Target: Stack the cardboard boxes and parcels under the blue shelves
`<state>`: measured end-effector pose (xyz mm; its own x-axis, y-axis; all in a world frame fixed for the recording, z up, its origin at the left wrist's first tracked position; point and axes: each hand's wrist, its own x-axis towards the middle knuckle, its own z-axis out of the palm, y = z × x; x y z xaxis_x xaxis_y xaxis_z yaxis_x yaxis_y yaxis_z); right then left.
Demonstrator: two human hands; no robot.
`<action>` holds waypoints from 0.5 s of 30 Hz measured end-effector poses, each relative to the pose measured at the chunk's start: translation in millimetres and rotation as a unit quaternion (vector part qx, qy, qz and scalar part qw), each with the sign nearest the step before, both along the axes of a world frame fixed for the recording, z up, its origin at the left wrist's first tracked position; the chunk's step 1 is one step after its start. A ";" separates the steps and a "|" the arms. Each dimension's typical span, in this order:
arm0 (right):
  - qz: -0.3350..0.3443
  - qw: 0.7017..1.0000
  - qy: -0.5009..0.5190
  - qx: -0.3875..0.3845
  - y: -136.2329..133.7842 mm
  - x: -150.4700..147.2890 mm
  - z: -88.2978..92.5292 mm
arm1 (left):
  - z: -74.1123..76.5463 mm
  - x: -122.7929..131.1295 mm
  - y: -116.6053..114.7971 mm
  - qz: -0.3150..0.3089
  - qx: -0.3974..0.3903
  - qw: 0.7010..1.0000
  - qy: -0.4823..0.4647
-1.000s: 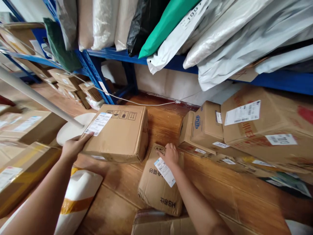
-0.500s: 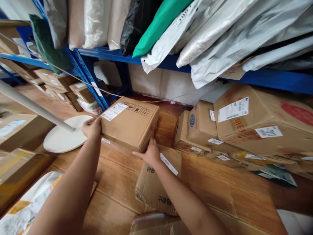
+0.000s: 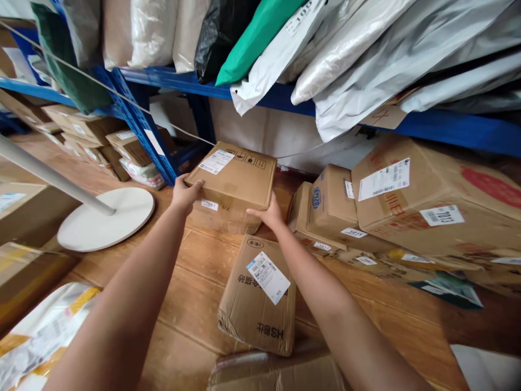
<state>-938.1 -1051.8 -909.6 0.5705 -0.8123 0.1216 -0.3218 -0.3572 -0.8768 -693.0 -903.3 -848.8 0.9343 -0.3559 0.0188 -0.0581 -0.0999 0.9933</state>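
Observation:
A brown cardboard box point(image 3: 238, 182) with a white label and handling symbols on top lies on the wooden floor under the blue shelf. My left hand point(image 3: 185, 194) grips its near left corner and my right hand point(image 3: 268, 213) presses on its near right corner. Both arms are stretched forward. Between my forearms, a smaller worn box point(image 3: 260, 296) with a white label lies on the floor, untouched.
A blue metal shelf point(image 3: 268, 96) above carries several plastic mail bags. Stacked cartons point(image 3: 423, 201) stand at the right, more boxes at the left point(image 3: 24, 212). A white round base with a pole point(image 3: 106, 218) sits at left. A white and yellow parcel point(image 3: 44, 331) lies bottom left.
The brown box has slid away from me, towards the wall under the shelf. My right hand left the small box and took the big box's right corner.

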 end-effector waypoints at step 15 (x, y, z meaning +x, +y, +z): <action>-0.169 0.985 0.005 -0.023 29.7 -69.5 12.1 | -40.4 -47.2 -50.6 -0.141 -0.093 0.981 0.095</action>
